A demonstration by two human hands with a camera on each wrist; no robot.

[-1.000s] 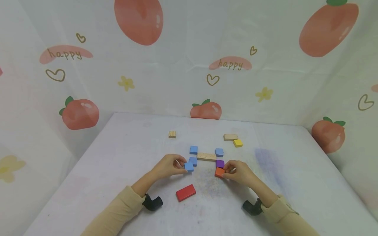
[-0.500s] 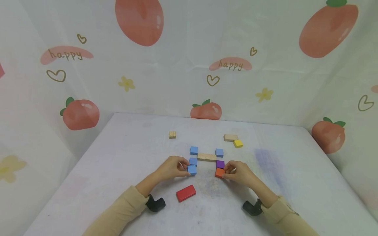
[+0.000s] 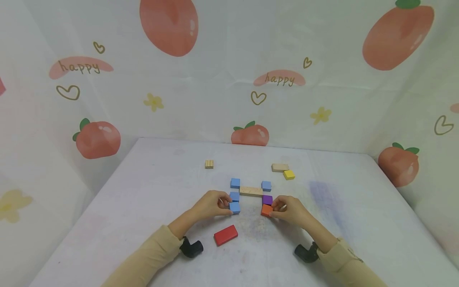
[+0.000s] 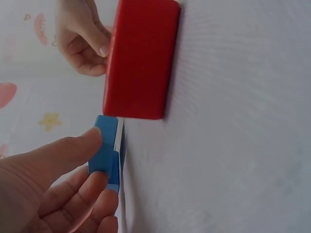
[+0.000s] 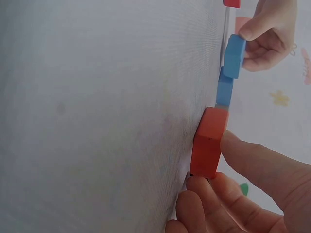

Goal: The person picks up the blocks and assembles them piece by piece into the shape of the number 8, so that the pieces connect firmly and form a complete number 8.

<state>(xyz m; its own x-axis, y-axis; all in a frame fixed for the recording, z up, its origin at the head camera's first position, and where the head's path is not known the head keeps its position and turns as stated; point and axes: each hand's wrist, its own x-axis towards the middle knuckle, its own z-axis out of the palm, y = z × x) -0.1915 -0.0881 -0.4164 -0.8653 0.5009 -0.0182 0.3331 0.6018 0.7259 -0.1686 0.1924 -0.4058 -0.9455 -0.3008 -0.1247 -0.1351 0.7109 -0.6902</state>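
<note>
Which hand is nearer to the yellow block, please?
The right hand. It pinches the orange block, on the near side of the yellow block; the left hand is farther off, also on the near side but well to the left.

The left arm (image 3: 179,227) and the right arm (image 3: 320,233) both reached forward and in toward the middle. The left hand (image 3: 211,205) and the right hand (image 3: 291,210) were near each other, but apart. Each hand pinched with its thumb (image 4: 73,150) and bent fingers (image 5: 238,199). Tan sleeves (image 3: 143,257) stopped by the wrists (image 3: 187,219).
</note>
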